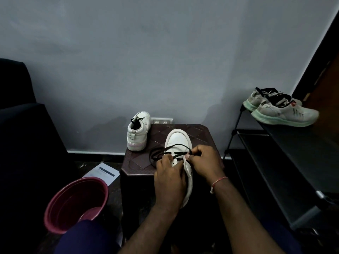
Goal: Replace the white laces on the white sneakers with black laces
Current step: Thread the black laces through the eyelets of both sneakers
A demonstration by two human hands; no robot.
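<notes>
My sneaker (178,137) lies toe away from me; right hand (203,160) pinches the black lace (161,151) over it, left hand (168,178) grips its flap.

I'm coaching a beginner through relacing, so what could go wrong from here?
1. The sneaker being laced juts past the stool's near edge; if the left hand loosens its grip, it may tip off.
2. The black lace lies in loose loops on the stool, so the right hand's pull could snag it.
3. The second sneaker stands at the far-left corner, apparently partly overhanging; a jolt might drop it.
</notes>
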